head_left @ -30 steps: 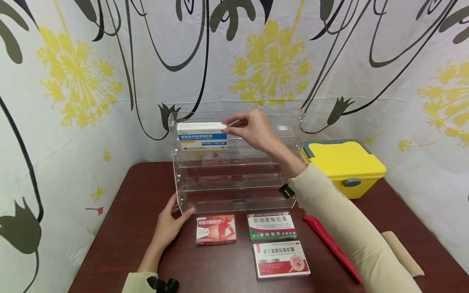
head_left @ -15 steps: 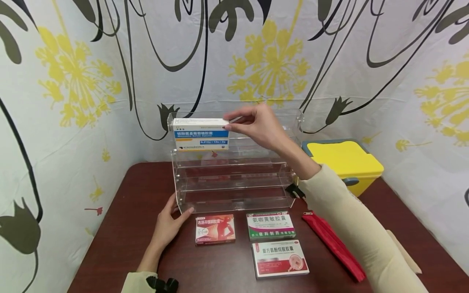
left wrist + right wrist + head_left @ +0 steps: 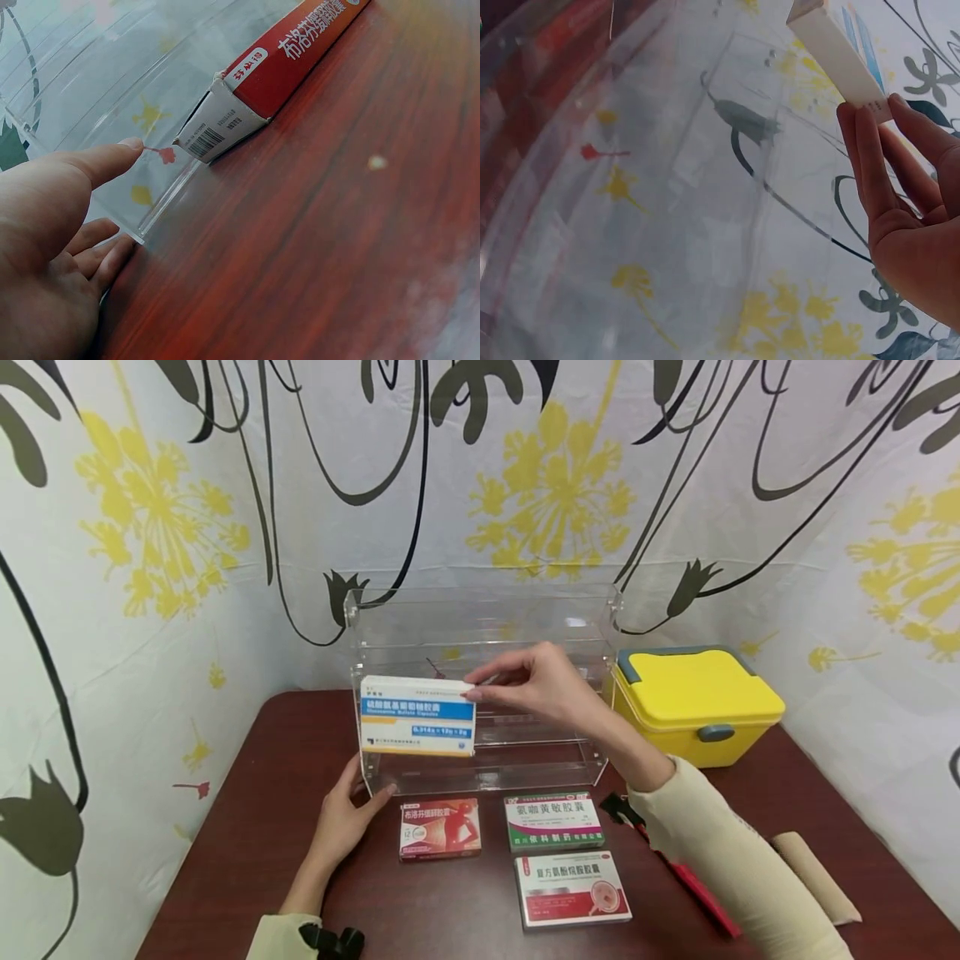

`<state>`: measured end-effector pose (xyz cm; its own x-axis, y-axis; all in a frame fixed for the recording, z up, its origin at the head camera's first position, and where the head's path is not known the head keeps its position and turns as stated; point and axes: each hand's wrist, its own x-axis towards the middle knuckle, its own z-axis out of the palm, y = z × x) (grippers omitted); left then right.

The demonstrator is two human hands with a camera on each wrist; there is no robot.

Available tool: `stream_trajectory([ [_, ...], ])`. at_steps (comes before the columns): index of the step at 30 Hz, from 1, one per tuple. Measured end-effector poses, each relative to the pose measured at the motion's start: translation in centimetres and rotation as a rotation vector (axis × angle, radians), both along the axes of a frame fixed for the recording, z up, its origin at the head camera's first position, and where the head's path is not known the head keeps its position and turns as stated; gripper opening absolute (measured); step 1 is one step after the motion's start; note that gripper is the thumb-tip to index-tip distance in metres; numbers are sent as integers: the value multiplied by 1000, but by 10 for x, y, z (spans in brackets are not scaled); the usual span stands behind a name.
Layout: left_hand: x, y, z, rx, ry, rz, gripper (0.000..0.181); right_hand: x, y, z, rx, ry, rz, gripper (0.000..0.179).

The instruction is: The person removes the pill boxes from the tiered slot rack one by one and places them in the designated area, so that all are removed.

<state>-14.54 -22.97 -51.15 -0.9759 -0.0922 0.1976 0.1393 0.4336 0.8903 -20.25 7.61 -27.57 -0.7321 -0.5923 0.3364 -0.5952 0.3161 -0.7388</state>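
Observation:
My right hand (image 3: pixel 540 687) pinches the right end of a white and blue medicine box (image 3: pixel 417 720) between thumb and fingers. It holds the box upright in front of the clear acrylic display rack (image 3: pixel 487 777), at the left and over the middle tiers. The right wrist view shows the fingertips at one narrow end of that box. My left hand (image 3: pixel 343 822) holds the rack's lower left corner, thumb in front and the other fingers at the outer side. Beside the thumb, in the left wrist view, a red ibuprofen box (image 3: pixel 296 60) lies flat on the table.
A green and white medicine box (image 3: pixel 553 821) and a red and white one (image 3: pixel 573 890) lie before the rack. Right of it stand a yellow lidded case (image 3: pixel 701 693), a red zip pouch (image 3: pixel 701 893) and a beige roll (image 3: pixel 816 877). A patterned cloth hangs behind.
My right hand has brought the white and blue medicine box down and forward from the rack's top tier. My left hand stays at the rack's corner.

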Motion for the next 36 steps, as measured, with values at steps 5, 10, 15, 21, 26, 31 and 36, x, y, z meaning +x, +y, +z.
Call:
stream_trajectory([
  [5,0,-1,-1,-10,6,3,79,14,10,-25,7,-52,5,14],
  [10,-2,-1,-2,-44,53,14,78,28,16,-54,18,-112,39,15],
  [15,-2,0,0,-22,50,9,77,43,19,-82,83,-162,58,15],
  [21,-1,0,1,6,10,1,81,59,22,-110,124,-216,40,14],
  [26,-1,0,0,12,12,9,81,67,26,-135,141,-287,47,16],
  [31,-1,0,-1,15,21,5,80,75,26,-148,142,-363,62,17],
  [36,-1,0,-1,13,26,2,80,79,24,-154,124,-412,89,17],
])
